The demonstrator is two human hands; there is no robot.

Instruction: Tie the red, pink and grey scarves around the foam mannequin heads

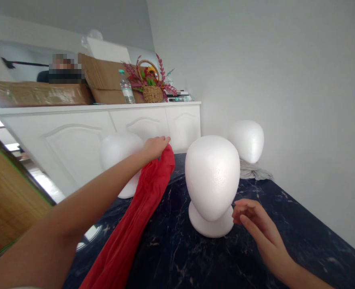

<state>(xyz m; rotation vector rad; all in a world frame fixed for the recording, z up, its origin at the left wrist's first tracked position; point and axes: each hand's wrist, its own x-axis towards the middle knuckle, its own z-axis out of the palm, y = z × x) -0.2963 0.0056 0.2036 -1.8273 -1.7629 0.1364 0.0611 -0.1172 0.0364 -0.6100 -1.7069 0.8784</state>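
Observation:
A long red scarf (141, 200) hangs from my left hand (157, 147), which is closed on its upper end; the cloth trails down toward me and out of the bottom of the view. In the middle, a white foam mannequin head (213, 176) stands upright on its round base. My right hand (257, 224) is beside that base on the right, fingers loosely curled and apart, holding nothing. Behind my left forearm, a second white foam head (117, 150) is partly hidden.
A third foam head (249, 140) stands at the back right by a grey cloth (254, 171). All rest on a dark marbled table (171, 249). Behind is a white cabinet (75, 140) bearing cardboard boxes (39, 93), a bottle (126, 87) and a flower basket (152, 94). A person (64, 70) is beyond.

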